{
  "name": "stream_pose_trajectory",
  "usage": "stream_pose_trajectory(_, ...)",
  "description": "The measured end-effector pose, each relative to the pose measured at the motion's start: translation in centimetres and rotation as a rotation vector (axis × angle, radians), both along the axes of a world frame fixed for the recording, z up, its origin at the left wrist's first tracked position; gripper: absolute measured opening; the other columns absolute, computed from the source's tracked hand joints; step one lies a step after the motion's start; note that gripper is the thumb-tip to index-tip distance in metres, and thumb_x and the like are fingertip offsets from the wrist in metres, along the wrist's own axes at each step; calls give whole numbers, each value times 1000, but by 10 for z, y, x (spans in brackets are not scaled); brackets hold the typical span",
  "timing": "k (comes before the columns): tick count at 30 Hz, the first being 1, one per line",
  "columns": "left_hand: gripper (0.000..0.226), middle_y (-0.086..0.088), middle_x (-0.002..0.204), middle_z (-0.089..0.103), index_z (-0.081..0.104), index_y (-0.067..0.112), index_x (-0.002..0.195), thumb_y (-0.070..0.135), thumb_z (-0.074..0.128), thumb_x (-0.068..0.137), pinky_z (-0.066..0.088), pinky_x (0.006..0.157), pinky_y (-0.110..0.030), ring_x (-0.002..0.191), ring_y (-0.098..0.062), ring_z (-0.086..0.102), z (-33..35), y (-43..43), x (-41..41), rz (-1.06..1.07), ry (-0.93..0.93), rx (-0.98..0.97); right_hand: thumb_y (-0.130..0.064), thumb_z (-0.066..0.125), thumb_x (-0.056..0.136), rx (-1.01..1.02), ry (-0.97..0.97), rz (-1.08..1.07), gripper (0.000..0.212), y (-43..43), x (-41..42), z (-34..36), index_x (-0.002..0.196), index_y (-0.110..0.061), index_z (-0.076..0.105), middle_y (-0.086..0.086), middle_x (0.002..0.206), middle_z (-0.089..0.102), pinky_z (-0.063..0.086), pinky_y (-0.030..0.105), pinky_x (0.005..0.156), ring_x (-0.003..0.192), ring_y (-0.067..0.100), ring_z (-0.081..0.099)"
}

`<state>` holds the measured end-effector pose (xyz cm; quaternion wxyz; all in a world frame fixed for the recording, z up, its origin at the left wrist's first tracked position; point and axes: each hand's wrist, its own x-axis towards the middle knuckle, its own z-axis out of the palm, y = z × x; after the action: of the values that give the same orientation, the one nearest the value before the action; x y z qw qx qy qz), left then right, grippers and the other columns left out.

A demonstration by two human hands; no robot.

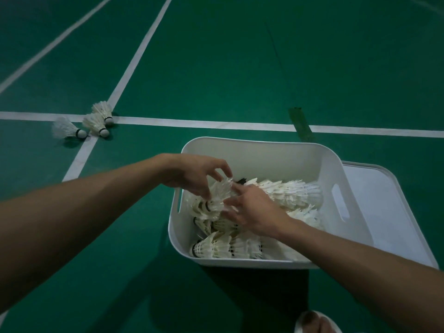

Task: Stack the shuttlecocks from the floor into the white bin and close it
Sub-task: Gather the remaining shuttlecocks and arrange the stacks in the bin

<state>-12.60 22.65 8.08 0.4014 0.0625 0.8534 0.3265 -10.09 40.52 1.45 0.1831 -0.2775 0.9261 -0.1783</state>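
Observation:
The white bin (259,152) stands on the green court floor, holding several rows of stacked white shuttlecocks (290,191). My left hand (189,174) reaches over the bin's left side, its fingers pinching the feathers of a short shuttlecock stack (213,200). My right hand (254,210) lies over the bin with fingers spread, touching the same stack from the right. Three loose shuttlecocks (96,122) lie on the floor to the far left, by a crossing of white lines. The bin's white lid (394,207) lies flat on the floor against the bin's right side.
White court lines (204,123) run across the floor behind the bin. A dark green strip of tape (301,123) crosses the line behind the bin. My foot in a white sandal (314,322) shows at the bottom edge.

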Motion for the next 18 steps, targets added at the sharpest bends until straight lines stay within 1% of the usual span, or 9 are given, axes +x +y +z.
stream_pose_trajectory(2,63,3,143,46,47,20,135,-9,63,81,49,77,-18,95,-8,56,-1,-1,0,-63,35,-53,-51,66,83,52,52,6,37,-2,2,-1,109,-24,70,-6,136,51,37,30,99,119,20,43)
stream_pose_trajectory(3,61,4,143,47,48,18,136,-7,63,82,47,81,-20,96,-8,56,-2,0,0,-89,48,-79,-54,71,77,19,44,-35,42,-1,2,1,106,-24,68,-7,131,54,40,31,99,116,17,44)
stream_pose_trajectory(5,59,5,143,47,47,16,138,-6,60,84,46,85,-23,101,-12,56,-3,1,0,-121,73,-115,-56,79,65,-126,-4,-146,54,0,4,8,105,-25,62,-9,115,59,50,34,90,100,11,53)
stream_pose_trajectory(7,59,4,142,48,47,16,139,-7,56,85,44,84,-22,104,-14,56,-3,2,0,-141,98,-137,-52,84,59,-223,-60,-221,70,0,5,14,116,-25,54,-7,109,61,55,33,85,92,9,58)
stream_pose_trajectory(9,60,3,141,49,47,15,139,-7,56,85,44,84,-22,106,-14,56,-3,2,-2,-153,116,-154,-46,87,60,-248,-84,-229,82,-1,5,17,130,-26,48,-4,116,63,54,33,90,97,11,61)
stream_pose_trajectory(10,61,2,142,49,46,14,140,-4,60,84,44,88,-23,109,-15,56,-3,2,-3,-161,120,-164,-44,87,61,-238,-74,-216,84,-2,5,17,133,-26,47,-3,120,63,53,33,92,100,12,61)
stream_pose_trajectory(13,67,1,142,49,46,13,140,5,72,80,41,99,-30,121,-18,53,-1,2,-3,-197,140,-209,-43,84,67,-152,5,-180,77,-7,6,12,134,-23,53,0,120,65,50,33,93,104,16,60)
stream_pose_trajectory(16,71,0,141,50,47,12,139,8,78,75,43,102,-32,123,-18,53,-2,2,-1,-191,172,-198,-45,82,69,-62,32,-148,82,-10,6,4,139,-16,50,2,130,58,45,30,100,115,18,55)
stream_pose_trajectory(18,76,1,141,50,46,13,139,12,81,72,43,103,-33,123,-17,53,-3,1,1,-188,209,-200,-48,82,68,-26,50,-129,85,-11,4,3,139,-15,49,2,132,56,43,31,102,118,19,53)
